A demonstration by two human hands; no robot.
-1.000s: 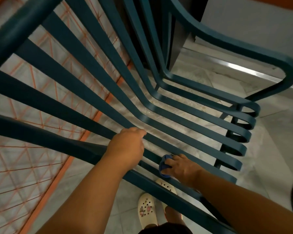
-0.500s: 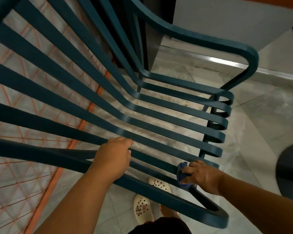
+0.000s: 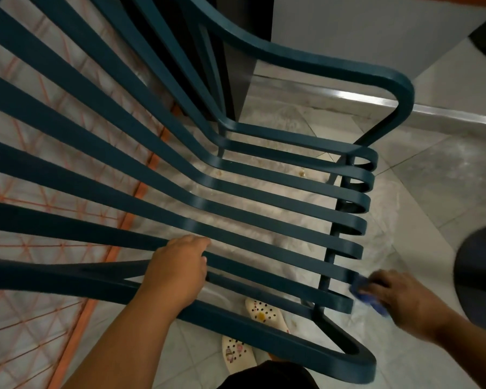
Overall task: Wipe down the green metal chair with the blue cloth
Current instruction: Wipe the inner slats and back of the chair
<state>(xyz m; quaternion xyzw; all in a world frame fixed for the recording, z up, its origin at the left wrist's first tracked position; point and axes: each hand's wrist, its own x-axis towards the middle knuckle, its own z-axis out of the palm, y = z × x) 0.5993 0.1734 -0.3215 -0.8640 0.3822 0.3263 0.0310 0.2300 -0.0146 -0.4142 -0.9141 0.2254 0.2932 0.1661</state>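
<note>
The green metal chair (image 3: pixel 264 197) stands on a pale tiled floor (image 3: pixel 438 175) and is seen from above and from one side. Its long flat slats run from the backrest at the upper left, bend at the seat crease, then stretch out toward the right, where each one curls under at the front edge of the seat. So the seat points right and a little downward in the view, and the slats' long axis runs left to right. One armrest loops across the top right; the other crosses the bottom, nearest the camera.

The left hand (image 3: pixel 180 270) is clenched around a seat slat near the crease, fingers curled over its far edge. The right hand (image 3: pixel 399 296) grips the bunched blue cloth (image 3: pixel 368 294) at the front edge of the seat, beside the curled ends of the two nearest slats. The hand is blurred there, so whether the cloth actually touches the metal is hard to say.

Through the slats, two cream perforated clogs (image 3: pixel 253 329) show on the floor beneath the near armrest. An orange grid-patterned surface (image 3: pixel 40 290) lies behind the backrest at left.
</note>
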